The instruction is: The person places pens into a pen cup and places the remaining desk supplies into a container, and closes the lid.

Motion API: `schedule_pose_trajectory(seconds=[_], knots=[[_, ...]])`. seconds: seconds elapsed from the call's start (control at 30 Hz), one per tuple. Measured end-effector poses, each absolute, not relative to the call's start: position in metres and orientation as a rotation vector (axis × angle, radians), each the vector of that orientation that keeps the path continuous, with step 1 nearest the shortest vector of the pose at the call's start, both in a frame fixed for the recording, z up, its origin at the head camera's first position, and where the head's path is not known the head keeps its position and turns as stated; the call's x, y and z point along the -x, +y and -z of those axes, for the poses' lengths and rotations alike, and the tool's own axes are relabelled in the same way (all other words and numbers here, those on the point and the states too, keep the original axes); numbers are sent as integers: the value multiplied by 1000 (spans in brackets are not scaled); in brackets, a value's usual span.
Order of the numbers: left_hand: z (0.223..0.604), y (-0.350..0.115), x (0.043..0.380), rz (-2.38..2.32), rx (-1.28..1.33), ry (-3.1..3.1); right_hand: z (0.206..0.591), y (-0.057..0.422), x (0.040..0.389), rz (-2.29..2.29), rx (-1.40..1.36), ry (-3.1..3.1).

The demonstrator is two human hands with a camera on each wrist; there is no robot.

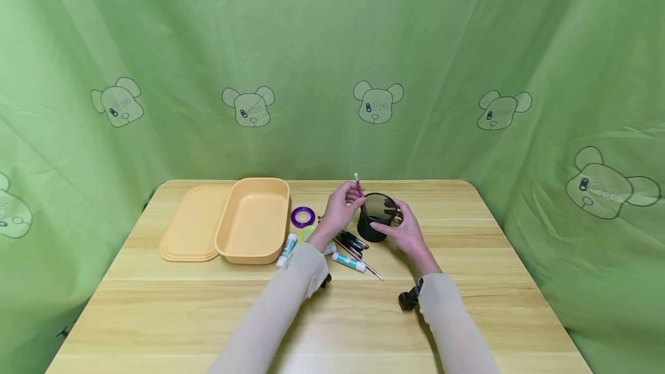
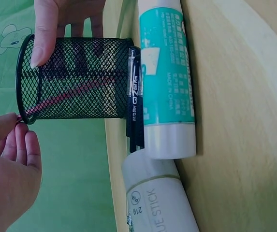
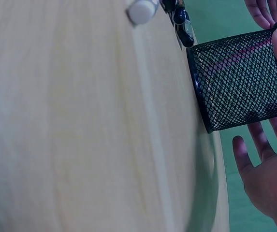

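A black mesh pen cup (image 1: 375, 229) stands upright on the table, and my right hand (image 1: 407, 229) grips it around its side, thumb near the rim and fingers behind. At the cup's left rim my left hand (image 1: 340, 206) pinches a dark pink pencil (image 1: 358, 187) near its upper end. Through the mesh in the left wrist view, the pencil (image 2: 70, 95) slants down inside the cup. Beside the cup's base lie black gel pens (image 1: 354, 240), a glue stick (image 1: 349, 262) and a thin brown pencil (image 1: 374, 272). A second glue stick (image 1: 329, 248) is partly hidden by my left wrist.
At the left, an orange box (image 1: 253, 227) sits beside its flat lid (image 1: 192, 227). Another glue stick (image 1: 287, 250) lies against the box, with a purple roll of tape (image 1: 295, 217) behind. A light green item (image 1: 305, 234) is partly covered by my left arm.
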State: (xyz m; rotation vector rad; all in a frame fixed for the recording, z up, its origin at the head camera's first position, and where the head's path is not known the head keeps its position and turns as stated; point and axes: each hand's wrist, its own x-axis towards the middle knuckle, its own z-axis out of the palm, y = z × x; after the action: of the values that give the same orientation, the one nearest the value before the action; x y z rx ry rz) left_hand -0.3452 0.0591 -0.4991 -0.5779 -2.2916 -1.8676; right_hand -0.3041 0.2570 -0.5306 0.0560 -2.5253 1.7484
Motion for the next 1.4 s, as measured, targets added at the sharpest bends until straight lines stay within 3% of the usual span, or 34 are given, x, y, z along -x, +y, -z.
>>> schedule_pose_trajectory(seconds=[0.57, 0.9, 1.4], knots=[[502, 56, 343, 1862, 581, -2305, 501, 246, 284, -1771, -107, -2527], [502, 50, 341, 1915, 549, -2308, 535, 257, 305, -1755, -92, -2504], [504, 12, 331, 2040, 375, -2312, 534, 257, 305, -1733, -66, -2515]])
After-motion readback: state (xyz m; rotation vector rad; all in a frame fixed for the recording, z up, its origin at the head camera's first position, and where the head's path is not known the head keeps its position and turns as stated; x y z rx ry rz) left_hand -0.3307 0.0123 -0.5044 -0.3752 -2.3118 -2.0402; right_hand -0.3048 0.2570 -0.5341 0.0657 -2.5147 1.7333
